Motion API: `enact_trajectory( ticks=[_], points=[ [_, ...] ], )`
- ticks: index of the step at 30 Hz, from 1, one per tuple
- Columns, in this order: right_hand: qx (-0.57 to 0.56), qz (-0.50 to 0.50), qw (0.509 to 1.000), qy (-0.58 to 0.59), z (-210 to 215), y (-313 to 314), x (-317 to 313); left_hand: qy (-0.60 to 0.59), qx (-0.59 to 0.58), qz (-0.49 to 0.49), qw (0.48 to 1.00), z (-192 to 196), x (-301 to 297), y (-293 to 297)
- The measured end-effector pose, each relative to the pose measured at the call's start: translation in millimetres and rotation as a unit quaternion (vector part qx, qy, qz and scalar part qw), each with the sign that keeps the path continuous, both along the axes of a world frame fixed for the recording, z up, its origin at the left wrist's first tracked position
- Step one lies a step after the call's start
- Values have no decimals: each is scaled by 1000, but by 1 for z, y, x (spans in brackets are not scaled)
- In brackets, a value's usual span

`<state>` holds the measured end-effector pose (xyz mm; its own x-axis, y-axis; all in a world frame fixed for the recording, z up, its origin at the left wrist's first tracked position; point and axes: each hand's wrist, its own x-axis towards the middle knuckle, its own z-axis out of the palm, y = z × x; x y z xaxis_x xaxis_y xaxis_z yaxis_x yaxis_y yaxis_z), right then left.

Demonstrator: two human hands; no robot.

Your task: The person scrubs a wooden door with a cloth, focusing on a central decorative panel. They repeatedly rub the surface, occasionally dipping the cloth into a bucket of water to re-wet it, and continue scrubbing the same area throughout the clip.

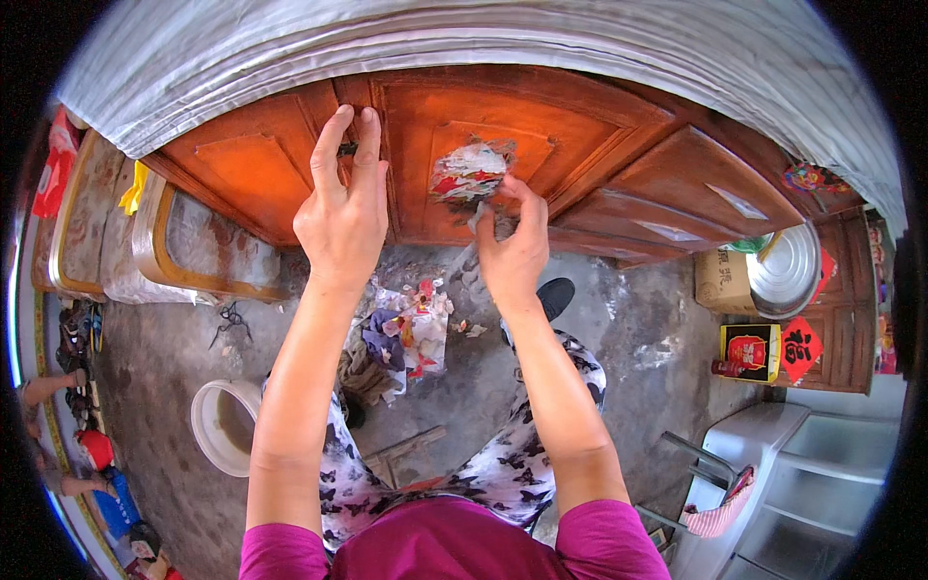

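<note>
Just in front of me is a reddish-brown wooden cabinet (406, 164) with panelled doors. On its middle door sits a torn, ragged paper patch (469, 172) with white, red and grey layers. My left hand (340, 217) lies with fingers stretched out against the door frame beside a small dark handle, and holds nothing. My right hand (514, 246) is curled at the patch's right edge, its index fingertip touching the paper. A crumpled grey cloth (467, 269) hangs from between its thumb and fingers; part of it is hidden behind the hand.
A pale sheet (464, 34) covers the cabinet top. Paper scraps and rags (411, 333) lie on the floor between my feet. A white bucket (224, 430) stands left, below plastic-wrapped chairs (208, 242). Rightward are a cardboard box (723, 282), a metal basin (785, 273) and a white shelf unit (822, 474).
</note>
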<state>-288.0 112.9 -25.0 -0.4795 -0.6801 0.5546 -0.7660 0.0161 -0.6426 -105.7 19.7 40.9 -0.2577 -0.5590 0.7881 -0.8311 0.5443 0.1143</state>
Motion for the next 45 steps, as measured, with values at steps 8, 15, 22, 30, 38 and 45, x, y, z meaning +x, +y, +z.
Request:
enact_trajectory(
  ticks=[8,15,22,30,38,45],
  points=[
    [-68,-23,997,-17,8,-7,4,-2,-4,-5,1000,-1,0,-1],
    [-61,-66,996,4,4,-11,-7,8,-17,-15,1000,-3,1,-3],
    [-89,-139,982,91,4,-25,-15,9,1,-12,1000,-2,-1,-1],
    [-96,-146,974,146,1,-35,-16,12,-28,-31,999,-2,3,-5],
    [-48,-8,987,151,-2,-23,12,5,-25,-24,999,-4,5,-5],
    [220,209,934,188,-52,12,27,-3,-27,-20,999,-2,4,-5]
  ],
)
